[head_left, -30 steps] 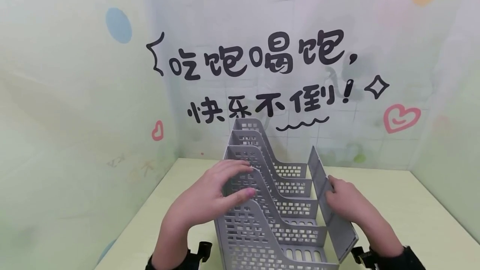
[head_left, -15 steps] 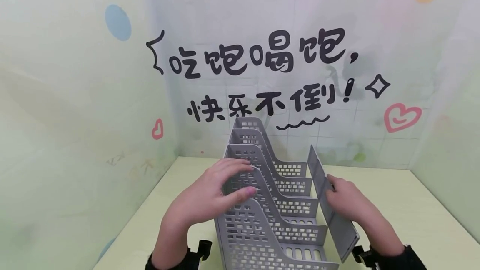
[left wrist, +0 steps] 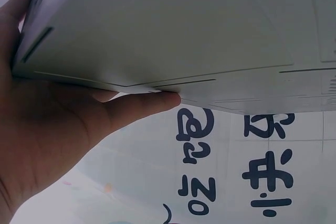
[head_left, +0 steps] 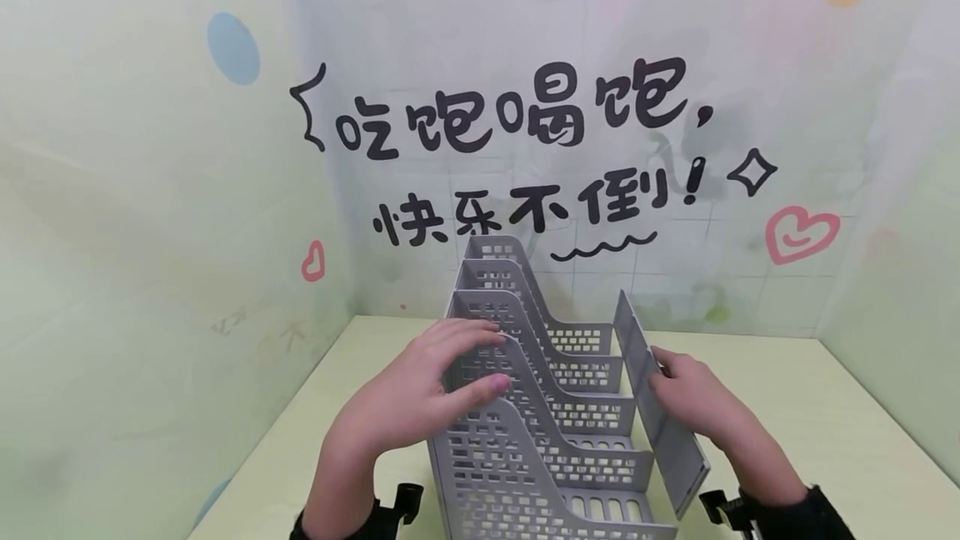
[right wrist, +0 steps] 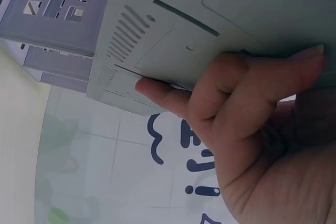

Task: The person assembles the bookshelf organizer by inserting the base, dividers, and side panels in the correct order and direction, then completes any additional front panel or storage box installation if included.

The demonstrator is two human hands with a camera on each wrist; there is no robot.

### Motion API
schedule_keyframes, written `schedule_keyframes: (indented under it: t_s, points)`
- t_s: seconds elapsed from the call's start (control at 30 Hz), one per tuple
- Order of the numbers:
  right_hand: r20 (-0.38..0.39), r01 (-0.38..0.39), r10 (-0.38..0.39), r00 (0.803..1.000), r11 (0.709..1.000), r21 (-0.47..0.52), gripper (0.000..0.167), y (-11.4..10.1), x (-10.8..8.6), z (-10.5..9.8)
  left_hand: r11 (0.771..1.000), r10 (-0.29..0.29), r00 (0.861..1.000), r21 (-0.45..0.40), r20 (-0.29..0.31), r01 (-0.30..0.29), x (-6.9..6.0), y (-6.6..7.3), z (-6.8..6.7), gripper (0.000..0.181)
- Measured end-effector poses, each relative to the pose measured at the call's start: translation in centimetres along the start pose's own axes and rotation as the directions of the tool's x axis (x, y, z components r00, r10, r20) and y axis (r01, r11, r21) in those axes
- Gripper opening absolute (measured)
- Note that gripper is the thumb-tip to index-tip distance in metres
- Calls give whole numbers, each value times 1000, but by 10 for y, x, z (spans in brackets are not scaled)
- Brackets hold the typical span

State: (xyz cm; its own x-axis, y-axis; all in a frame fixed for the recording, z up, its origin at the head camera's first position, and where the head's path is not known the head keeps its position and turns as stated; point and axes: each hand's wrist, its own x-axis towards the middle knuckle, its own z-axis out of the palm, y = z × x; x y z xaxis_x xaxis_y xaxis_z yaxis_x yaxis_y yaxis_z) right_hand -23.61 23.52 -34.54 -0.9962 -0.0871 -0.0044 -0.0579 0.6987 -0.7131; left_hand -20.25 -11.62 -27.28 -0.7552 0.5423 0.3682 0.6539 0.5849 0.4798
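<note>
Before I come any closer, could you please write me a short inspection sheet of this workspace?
Surface: pale table, with the rack standing on it.
Job's things: the grey rack has perforated dividers; a grey panel leans along its low side. A gap shows between them at the near end; contact further back is hard to judge.
Clutter: nothing seen.
Hands: left hand holds the rack's tall side; right hand holds the panel near its upper edge.
Cables: nothing seen.
Surroundings: pale backdrop with black lettering, hearts and coloured spots.
</note>
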Motion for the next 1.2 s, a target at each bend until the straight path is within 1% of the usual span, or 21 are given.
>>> schedule_keyframes:
  t_s: [0.13,0.37,0.47,0.73,0.97,1.2]
  points:
    - [-18,13,-13,1000,1000,-15,51,0,0,0,1000,-1,1000,-1,0,1,0,-1,0,50]
    - [2,26,-26,1000,998,-53,58,1,-1,-5,1000,4,1000,-4,3,-4,0,0,0,51]
    - [14,21,-21,1000,999,-49,59,1,0,-5,1000,9,1000,-1,1,-9,0,-1,-1,50]
    - [31,12,-11,999,1000,-18,58,3,0,2,1000,-5,1000,-13,3,5,0,-1,0,49]
    - [45,10,-8,999,998,-58,65,6,0,5,1000,-19,1000,-19,11,19,0,0,0,51]
    - [35,9,-8,999,1000,-16,69,2,-1,5,1000,-18,1000,-14,7,18,0,0,0,50]
